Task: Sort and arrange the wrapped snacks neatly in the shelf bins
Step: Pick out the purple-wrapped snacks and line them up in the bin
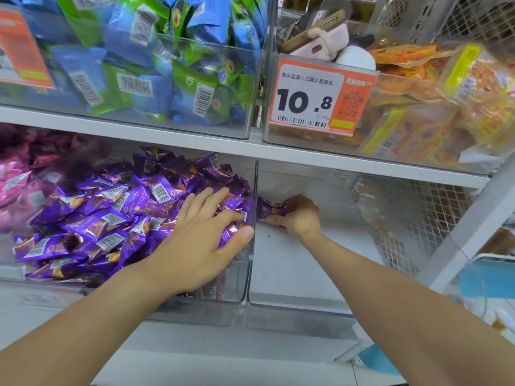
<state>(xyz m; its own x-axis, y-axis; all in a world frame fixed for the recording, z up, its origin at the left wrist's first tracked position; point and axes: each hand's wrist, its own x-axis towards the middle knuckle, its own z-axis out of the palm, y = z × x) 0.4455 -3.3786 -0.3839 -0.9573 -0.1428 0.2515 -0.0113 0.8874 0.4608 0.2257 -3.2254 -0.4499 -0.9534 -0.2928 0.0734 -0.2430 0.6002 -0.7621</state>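
Mid-sort here: right hand [299, 215] has its fingers pinched on stray purple snacks [269, 208] in the empty bin [292, 310]. Left hand [200, 240] lies flat and released on the purple pile [106, 215]. Next, I'd guess, lift them over the divider.

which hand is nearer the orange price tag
Right. The right hand, gripping purple snacks in the nearly empty bin, sits almost directly below the price tag. The left hand lies further left on the purple pile.

My left hand [207, 232] flat on purple snacks [111, 218] in bin [245, 274]; my right hand [299, 215] pinching purple snack [269, 208] in neighbouring bin [295, 310].
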